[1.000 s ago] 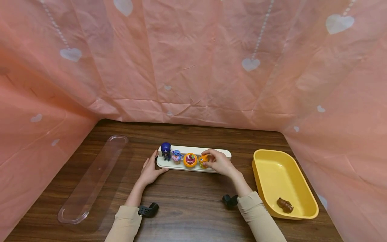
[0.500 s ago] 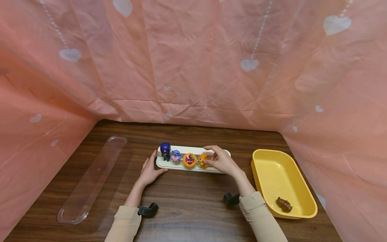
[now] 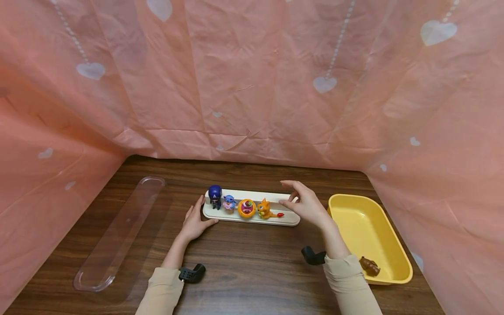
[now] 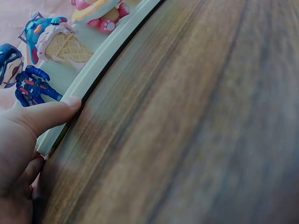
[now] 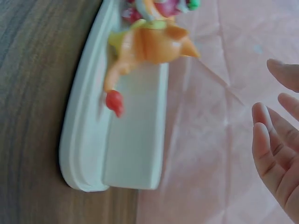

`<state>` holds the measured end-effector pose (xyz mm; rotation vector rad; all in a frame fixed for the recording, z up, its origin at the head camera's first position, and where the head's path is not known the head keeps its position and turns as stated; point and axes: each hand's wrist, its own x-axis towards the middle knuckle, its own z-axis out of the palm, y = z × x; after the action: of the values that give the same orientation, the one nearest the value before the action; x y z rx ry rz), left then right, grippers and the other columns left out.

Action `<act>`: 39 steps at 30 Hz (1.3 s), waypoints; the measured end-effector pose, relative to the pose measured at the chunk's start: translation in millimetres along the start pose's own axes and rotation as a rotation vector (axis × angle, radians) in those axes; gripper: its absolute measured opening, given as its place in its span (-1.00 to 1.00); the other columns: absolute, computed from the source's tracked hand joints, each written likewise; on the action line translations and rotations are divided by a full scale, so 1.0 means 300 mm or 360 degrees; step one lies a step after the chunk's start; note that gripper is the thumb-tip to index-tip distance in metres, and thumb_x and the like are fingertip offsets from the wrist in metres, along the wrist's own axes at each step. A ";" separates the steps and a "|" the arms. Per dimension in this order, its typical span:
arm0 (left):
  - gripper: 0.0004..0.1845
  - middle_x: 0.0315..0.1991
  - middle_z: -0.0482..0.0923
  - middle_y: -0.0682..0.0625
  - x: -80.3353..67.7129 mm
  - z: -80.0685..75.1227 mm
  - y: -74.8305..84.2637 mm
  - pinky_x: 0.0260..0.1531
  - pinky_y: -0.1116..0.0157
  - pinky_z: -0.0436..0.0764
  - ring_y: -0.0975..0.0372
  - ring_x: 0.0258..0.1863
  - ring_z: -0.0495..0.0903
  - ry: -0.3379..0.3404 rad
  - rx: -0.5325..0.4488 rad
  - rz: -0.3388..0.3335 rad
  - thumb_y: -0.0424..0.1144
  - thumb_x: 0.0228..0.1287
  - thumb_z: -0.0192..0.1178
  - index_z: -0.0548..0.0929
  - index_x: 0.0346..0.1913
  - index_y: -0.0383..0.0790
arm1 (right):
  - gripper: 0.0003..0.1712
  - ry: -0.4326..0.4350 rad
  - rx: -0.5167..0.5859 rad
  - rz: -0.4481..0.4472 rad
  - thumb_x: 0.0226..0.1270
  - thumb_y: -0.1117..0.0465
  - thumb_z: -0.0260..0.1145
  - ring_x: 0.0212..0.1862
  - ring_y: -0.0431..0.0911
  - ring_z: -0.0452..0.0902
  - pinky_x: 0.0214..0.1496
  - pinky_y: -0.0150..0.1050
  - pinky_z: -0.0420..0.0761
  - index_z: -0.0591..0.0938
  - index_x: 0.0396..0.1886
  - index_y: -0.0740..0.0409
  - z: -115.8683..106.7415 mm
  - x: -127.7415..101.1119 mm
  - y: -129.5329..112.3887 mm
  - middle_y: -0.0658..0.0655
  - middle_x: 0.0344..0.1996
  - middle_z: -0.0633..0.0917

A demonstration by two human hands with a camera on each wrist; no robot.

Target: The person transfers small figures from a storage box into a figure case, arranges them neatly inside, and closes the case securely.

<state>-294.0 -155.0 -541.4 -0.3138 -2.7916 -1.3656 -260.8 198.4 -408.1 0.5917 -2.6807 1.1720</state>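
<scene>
Four figures stand in a row on the tray (image 3: 289, 218), mid-table. Lid (image 3: 122, 232) lies left of tray; bin (image 3: 368, 227) right, a small toy (image 3: 370, 266) in its near end.

Desk (image 3: 252, 271): dark wood grain under your hands, pink heart-print sheeting rising behind it and at both sides.
Clear lid (image 3: 122, 232): lies flat at your far left, long and see-through, well apart from the rest.
White tray (image 3: 289, 218): long, rests in the middle of your desk, its length running left to right.
Yellow tub (image 3: 393, 245): sits at your right, just beside the white tray's right end.
</scene>
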 end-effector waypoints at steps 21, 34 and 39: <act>0.10 0.47 0.08 -0.39 -0.005 0.002 0.000 0.47 -0.04 -0.23 -0.13 0.46 0.08 0.0007 0.0000 0.0005 -0.18 0.14 0.42 -0.11 0.51 -0.49 | -0.49 0.0019 -0.0107 -0.0068 0.22 0.24 0.45 -0.33 -0.21 0.57 -0.23 -0.31 0.61 0.57 0.18 0.12 -0.164 -0.096 -0.102 0.09 -0.06 0.69; 0.09 0.45 0.11 -0.41 -0.005 0.004 0.002 0.46 -0.07 -0.19 -0.16 0.45 0.11 0.0031 0.0010 0.0032 -0.17 0.13 0.43 -0.09 0.49 -0.52 | -0.56 0.0038 -0.0105 -0.0091 0.24 0.26 0.43 -0.28 -0.27 0.59 -0.20 -0.44 0.59 0.61 0.13 0.10 -0.273 -0.166 -0.114 -0.02 -0.23 0.74; 0.10 0.44 0.11 -0.42 -0.007 0.005 -0.006 0.45 -0.11 -0.19 -0.20 0.44 0.10 0.0040 0.0029 0.0038 -0.16 0.12 0.43 -0.08 0.49 -0.53 | -0.59 0.0013 -0.0168 0.0027 0.28 0.20 0.40 -0.23 -0.32 0.59 -0.20 -0.46 0.58 0.62 0.12 0.06 -0.332 -0.203 -0.117 -0.04 -0.19 0.74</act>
<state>-292.0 -155.2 -543.8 -0.3257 -2.7693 -1.3290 -192.5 267.5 -334.8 0.5477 -2.7257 1.0265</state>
